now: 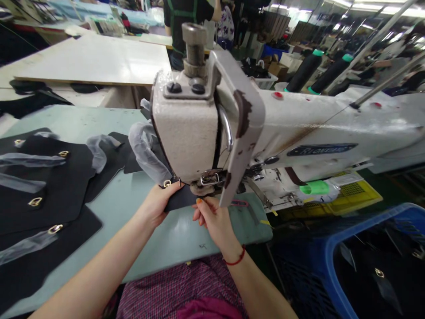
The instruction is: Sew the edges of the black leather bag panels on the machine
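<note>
1. The black panel [181,199] lies right at the front of the sewing machine [186,128], its end reaching toward the presser foot [203,187].
2. The left hand [154,206] is closed around the panel's corner, fingers curled beside a small metal ring [167,183].
3. The right hand [214,221] pinches the panel's edge between thumb and fingers, just beside the presser foot.
4. Left of the machine, more black panels [43,190] lie on a pale green table [172,248] — each with a metal ring and a clear plastic strip.
5. Right of the machine stands a blue plastic crate [327,266]; behind it, black thread cones [305,71].
</note>
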`<action>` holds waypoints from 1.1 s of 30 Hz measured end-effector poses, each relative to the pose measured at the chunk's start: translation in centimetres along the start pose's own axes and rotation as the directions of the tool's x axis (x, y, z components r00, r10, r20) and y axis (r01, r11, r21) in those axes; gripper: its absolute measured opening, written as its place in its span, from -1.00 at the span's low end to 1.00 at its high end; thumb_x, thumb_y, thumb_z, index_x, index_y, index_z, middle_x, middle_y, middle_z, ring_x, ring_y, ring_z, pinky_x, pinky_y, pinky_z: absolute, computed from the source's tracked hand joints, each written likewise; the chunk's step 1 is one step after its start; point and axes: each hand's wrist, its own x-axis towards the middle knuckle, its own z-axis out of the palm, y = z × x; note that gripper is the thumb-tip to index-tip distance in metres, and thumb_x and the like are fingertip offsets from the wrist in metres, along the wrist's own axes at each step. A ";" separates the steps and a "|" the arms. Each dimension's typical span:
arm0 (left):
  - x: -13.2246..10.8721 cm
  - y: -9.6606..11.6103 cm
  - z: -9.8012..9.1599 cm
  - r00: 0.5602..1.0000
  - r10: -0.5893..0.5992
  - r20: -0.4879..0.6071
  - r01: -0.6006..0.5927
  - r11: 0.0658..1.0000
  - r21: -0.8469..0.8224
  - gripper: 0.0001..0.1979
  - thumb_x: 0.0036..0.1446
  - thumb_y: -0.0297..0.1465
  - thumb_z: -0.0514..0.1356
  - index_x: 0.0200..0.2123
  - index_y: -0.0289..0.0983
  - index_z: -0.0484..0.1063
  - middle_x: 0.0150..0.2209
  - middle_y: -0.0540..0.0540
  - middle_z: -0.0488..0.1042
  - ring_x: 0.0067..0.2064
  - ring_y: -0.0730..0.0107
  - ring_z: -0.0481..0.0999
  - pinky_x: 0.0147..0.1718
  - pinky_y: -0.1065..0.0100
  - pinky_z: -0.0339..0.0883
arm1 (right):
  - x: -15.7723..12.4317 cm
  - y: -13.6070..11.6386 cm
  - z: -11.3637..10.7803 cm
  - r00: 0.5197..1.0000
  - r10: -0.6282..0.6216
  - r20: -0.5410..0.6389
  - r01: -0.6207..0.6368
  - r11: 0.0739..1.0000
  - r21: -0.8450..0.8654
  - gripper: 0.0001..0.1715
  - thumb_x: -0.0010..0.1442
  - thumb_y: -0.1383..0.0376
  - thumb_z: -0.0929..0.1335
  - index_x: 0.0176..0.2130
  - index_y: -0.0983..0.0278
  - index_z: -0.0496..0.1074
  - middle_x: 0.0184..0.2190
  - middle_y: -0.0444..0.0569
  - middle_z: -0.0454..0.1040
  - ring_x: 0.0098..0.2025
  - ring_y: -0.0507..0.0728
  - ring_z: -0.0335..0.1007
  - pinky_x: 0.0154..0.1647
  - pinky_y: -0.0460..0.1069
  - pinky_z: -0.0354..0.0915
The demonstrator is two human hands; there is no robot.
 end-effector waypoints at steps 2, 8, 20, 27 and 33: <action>0.0 -0.1 0.0 1.000 -0.001 -0.010 0.000 1.000 -0.010 -0.57 -0.20 -0.34 0.45 -0.21 -0.39 0.52 -0.30 -0.18 0.61 -0.39 0.31 0.56 -0.40 0.39 0.44 | 0.1 0.0 0.0 1.000 0.000 0.001 0.000 1.000 0.003 -0.59 0.27 0.09 0.29 -0.42 0.33 0.46 -0.60 -0.12 0.43 -0.63 -0.09 0.18 -0.62 -0.19 0.07; 0.2 0.1 0.0 0.999 0.022 -0.027 -0.022 1.000 0.000 -0.61 -0.23 -0.35 0.46 -0.28 -0.36 0.53 -0.34 -0.12 0.61 -0.42 0.37 0.54 -0.44 0.44 0.45 | 0.0 -0.4 0.1 1.000 -0.009 -0.019 0.008 1.000 -0.011 -0.59 0.24 0.10 0.29 -0.44 0.33 0.48 -0.61 -0.13 0.43 -0.64 -0.08 0.18 -0.63 -0.18 0.08; -1.3 0.3 -1.6 0.961 -0.262 0.093 0.251 0.962 0.111 -0.63 -0.20 -0.34 0.49 -0.26 -0.28 0.56 -0.30 -0.10 0.60 -0.41 0.45 0.53 -0.52 0.51 0.47 | -0.1 -0.5 0.4 0.997 -0.011 -0.073 0.010 1.000 -0.019 -0.65 0.21 0.14 0.30 -0.45 0.32 0.46 -0.60 -0.11 0.45 -0.64 -0.07 0.20 -0.64 -0.18 0.06; -1.3 0.6 -1.5 0.985 -0.168 0.041 0.154 0.959 0.238 -0.66 -0.16 -0.28 0.47 -0.26 -0.24 0.57 -0.23 -0.07 0.60 -0.29 0.41 0.54 -0.48 0.54 0.45 | -0.5 -0.3 0.5 0.999 -0.011 -0.049 0.011 1.000 0.001 -0.53 0.22 0.08 0.32 -0.58 0.31 0.41 -0.69 -0.15 0.34 -0.65 -0.07 0.17 -0.63 -0.18 0.08; -1.3 0.7 -1.4 0.989 -0.129 0.066 0.110 0.964 0.242 -0.67 -0.14 -0.28 0.45 -0.26 -0.24 0.57 -0.23 -0.08 0.61 -0.27 0.36 0.56 -0.38 0.46 0.48 | -0.6 -0.2 0.6 0.999 -0.012 -0.052 0.012 1.000 0.012 -0.50 0.23 0.05 0.32 -0.59 0.32 0.42 -0.70 -0.15 0.33 -0.66 -0.07 0.16 -0.61 -0.17 0.08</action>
